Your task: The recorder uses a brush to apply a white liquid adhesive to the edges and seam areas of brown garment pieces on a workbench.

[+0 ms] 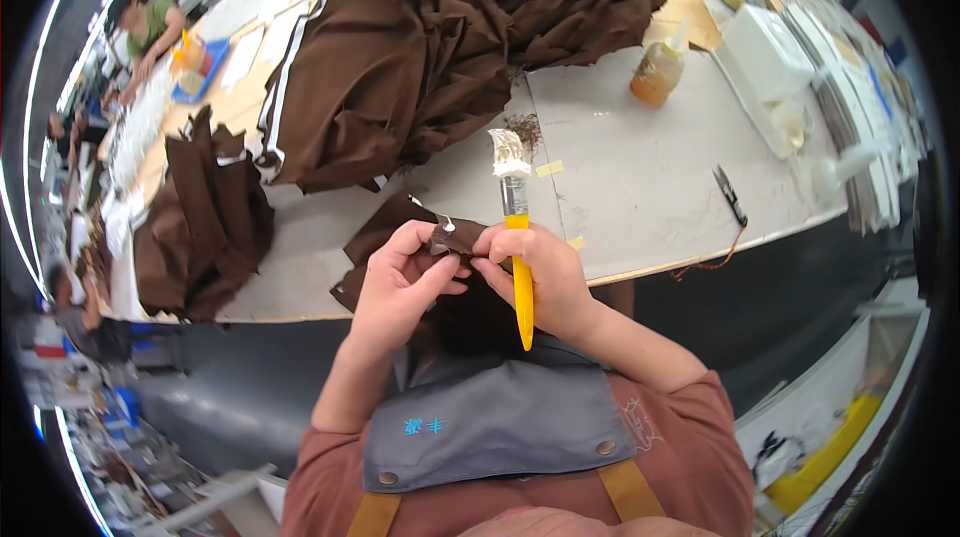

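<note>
My left hand [409,278] pinches the edge of a brown fabric piece [386,229] at the near side of the table. Beside it, my right hand [536,270] holds a paintbrush with a yellow handle [523,297], bristles pointing away from me and coated white near the ferrule. The thumb and forefinger of that hand also touch the fabric edge. A small white spot or strip [448,224] shows on the cloth between the hands. Part of the piece hangs over the table's front edge, and its lower portion is partly hidden by my hands.
Large heaps of brown fabric [390,71] cover the table's far middle, with another pile [202,229] at left. To the right lie thread snips [729,195] with an orange cord, a bottle of amber liquid [658,74] and a white plastic container [765,53]. Other people work at far left and far right.
</note>
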The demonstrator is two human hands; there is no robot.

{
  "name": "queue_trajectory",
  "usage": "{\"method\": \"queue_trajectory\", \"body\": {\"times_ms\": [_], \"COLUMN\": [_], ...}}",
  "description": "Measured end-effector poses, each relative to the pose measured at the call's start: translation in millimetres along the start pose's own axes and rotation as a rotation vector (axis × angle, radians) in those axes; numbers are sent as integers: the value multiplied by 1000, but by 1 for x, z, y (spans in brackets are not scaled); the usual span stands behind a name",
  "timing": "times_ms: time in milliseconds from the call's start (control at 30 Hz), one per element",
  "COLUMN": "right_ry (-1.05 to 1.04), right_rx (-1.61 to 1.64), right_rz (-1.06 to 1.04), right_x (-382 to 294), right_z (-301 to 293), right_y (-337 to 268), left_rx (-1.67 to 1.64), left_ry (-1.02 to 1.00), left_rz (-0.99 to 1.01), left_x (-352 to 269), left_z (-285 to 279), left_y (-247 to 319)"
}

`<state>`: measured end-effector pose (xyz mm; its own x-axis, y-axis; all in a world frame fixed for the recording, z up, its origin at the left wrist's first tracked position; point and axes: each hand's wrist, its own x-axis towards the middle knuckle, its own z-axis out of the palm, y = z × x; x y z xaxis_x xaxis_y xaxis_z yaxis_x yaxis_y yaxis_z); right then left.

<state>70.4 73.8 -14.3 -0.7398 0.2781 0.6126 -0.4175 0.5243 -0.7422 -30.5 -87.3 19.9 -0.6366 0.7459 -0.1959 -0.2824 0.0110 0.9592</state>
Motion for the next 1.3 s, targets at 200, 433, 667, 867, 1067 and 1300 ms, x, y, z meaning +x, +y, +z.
{"method": "queue_trajectory", "body": {"times_ms": [200,433,667,867,1067,1300], "right_ry": [36,18,-70,-104,52,-57], "right_rx": [18,42,-113,263,-88,-228], "right_rz": [-14,8,-23,239,-131,-178], "right_x": [-2,-3,-5,-3,-2,0], "right_z": [-3,1,-5,-10,-8,-16], "right_y": [0,-2,-3,0,6,3], "left_rx": [29,-76,-98,-110,-116,103], "left_ry": [49,75,107,87,56,104], "left_rz": [35,27,-2,-1,34,149], "left_x": [3,6,9,9,9,10], "left_z": [6,10,18,19,18,22], "left_y": [-6,-9,-9,-11,-10,-14]}}
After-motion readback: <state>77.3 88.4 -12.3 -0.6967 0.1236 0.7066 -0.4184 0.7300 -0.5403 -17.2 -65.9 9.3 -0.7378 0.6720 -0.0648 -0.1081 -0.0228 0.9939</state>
